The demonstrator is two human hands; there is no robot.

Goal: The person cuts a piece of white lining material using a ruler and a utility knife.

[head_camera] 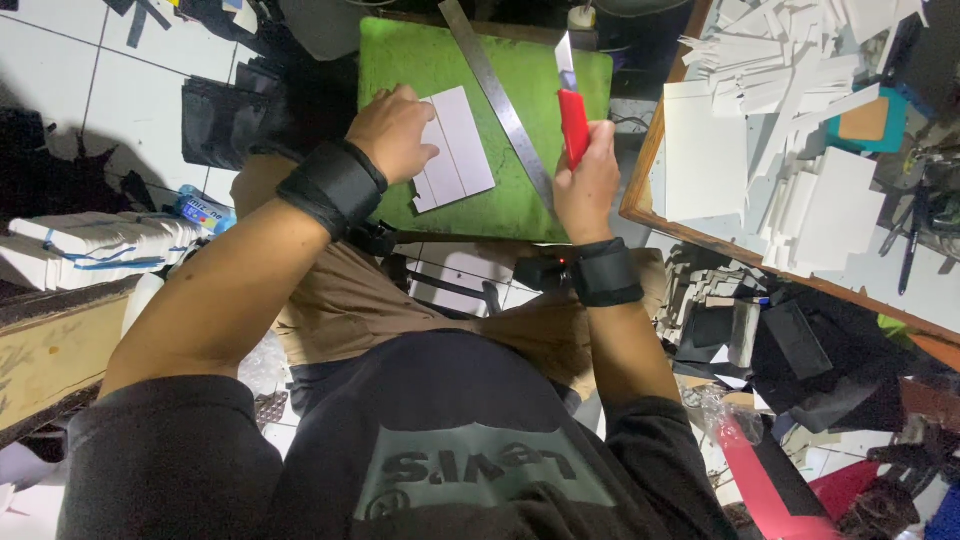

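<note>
A green cutting mat (530,75) lies across my lap. On it rests a white rectangular board (460,145) scored into strips, and my left hand (392,132) presses down on its left side. My right hand (586,180) grips a red utility knife (573,120) with its blade extended and pointing away from me, to the right of the board. A long metal ruler (497,95) lies diagonally on the mat between the board and the knife. Both wrists wear black bands.
A wooden tray (645,170) at the right holds white sheets and many cut white strips (790,60). A stack of white boards (90,245) sits on the floor at left. Black scraps and red pieces (760,480) clutter the floor at lower right.
</note>
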